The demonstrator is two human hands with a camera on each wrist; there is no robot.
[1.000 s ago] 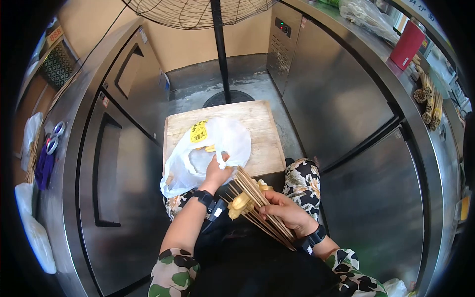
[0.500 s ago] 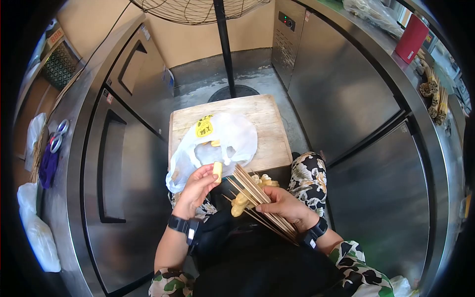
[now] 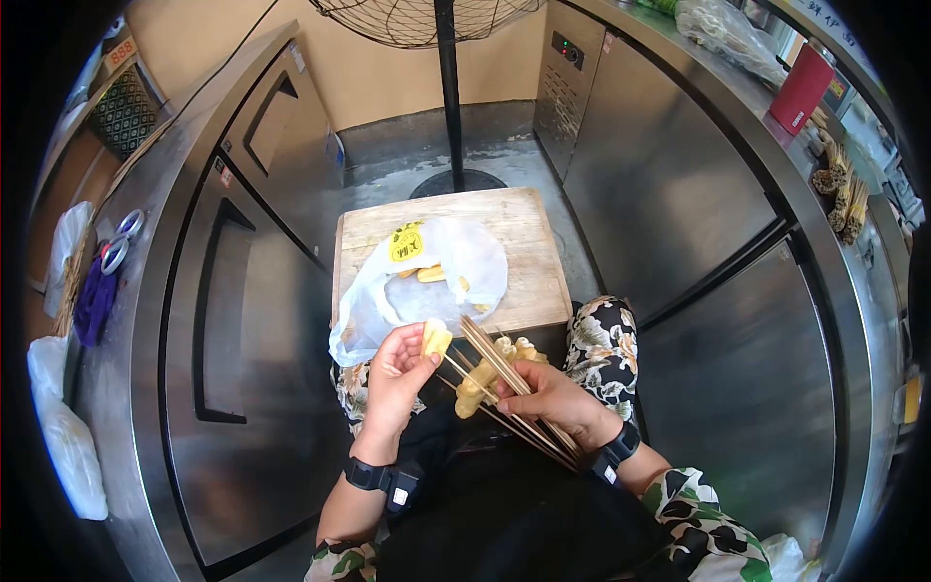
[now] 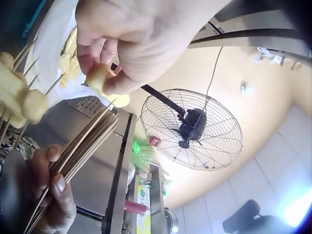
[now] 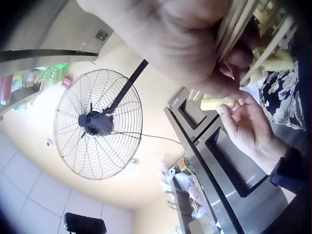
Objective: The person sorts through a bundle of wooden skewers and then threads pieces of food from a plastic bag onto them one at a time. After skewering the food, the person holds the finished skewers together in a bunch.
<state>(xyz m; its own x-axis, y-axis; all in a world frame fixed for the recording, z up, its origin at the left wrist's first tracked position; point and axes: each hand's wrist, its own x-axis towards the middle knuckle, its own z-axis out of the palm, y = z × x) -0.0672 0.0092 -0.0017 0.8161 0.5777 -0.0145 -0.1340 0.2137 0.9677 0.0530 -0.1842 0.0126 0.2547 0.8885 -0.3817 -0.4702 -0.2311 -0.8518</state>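
My left hand [image 3: 390,380] pinches a soft, pale yellow piece of food [image 3: 436,339] between thumb and fingers; its kind is unclear. A thin skewer's tip reaches right at its lower edge in the head view. My right hand [image 3: 570,403] grips a bundle of bamboo skewers [image 3: 492,351], tips slanting up toward the left hand. Similar yellow pieces [image 3: 472,388] sit threaded on skewers just below the bundle, also visible in the left wrist view [image 4: 17,92]. Beyond the hands, an open white plastic bag [image 3: 361,308] holds more yellow pieces [image 3: 432,274].
The bag lies on a wooden board [image 3: 531,257] before my knees. Steel cabinets [image 3: 669,184] flank both sides, and a standing fan [image 3: 451,97] is behind the board. Scissors [image 3: 116,254] lie on the left counter; a red bottle [image 3: 803,89] and skewer bundles [image 3: 842,199] are on the right.
My left hand has come out of the bag with a yellow piece and brought it to the skewer tips, where the piece has turned. My right hand keeps its grip on the skewers.
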